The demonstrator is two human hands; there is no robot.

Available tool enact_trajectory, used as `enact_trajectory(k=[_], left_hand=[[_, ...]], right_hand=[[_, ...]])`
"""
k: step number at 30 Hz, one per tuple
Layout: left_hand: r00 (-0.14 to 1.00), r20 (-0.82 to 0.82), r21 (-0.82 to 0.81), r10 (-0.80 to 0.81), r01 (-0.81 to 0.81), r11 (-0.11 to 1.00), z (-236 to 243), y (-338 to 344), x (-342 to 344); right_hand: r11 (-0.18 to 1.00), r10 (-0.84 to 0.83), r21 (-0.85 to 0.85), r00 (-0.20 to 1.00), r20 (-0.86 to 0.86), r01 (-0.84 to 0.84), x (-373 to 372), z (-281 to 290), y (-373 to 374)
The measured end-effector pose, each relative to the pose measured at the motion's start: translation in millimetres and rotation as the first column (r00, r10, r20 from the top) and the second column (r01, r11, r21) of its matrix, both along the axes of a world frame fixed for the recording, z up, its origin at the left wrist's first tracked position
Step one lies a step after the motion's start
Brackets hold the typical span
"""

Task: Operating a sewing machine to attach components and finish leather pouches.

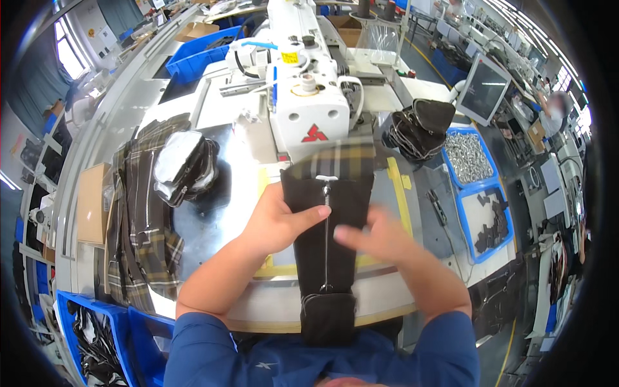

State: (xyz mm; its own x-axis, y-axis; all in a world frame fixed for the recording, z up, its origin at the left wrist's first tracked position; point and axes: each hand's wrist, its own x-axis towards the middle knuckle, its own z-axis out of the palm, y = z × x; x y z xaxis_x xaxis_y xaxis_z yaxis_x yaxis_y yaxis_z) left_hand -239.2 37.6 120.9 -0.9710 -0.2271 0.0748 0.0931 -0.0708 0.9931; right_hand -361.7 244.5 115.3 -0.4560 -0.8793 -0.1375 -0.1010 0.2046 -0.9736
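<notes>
A long black fabric panel hangs in front of me over the table's front edge. A metal zipper runs down its middle, and its far end is a yellow-and-grey plaid piece beneath the sewing machine head. My left hand grips the panel's left edge, thumb on top beside the zipper and fingers hidden underneath. At the right edge is my right hand, smeared by motion. Its thumb points toward the zipper; whether it holds the fabric cannot be made out.
The white sewing machine stands straight ahead. Plaid zippered fabric and a black-and-white bundle lie left. To the right are stacked black pieces, a blue tray of metal parts, a tray of dark pieces and a tool.
</notes>
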Motion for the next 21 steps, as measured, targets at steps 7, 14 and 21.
enact_trajectory(k=[7, 14, 21], left_hand=[[0.995, -0.047, 0.022, 0.085, -0.084, 0.996, 12, 4, 5], [0.997, -0.045, -0.001, 0.064, -0.064, 0.998, 7, 3, 8], [0.997, 0.035, -0.063, -0.073, 0.075, 0.995, 0, 7, 0]], right_hand=[[0.905, -0.062, -0.42, 0.998, 0.032, 0.07, -19, 16, -31], [0.881, -0.068, -0.472, 0.975, -0.211, -0.041, -16, 13, -34], [0.782, -0.203, -0.556, 0.959, 0.199, 0.281, -19, 16, -35]])
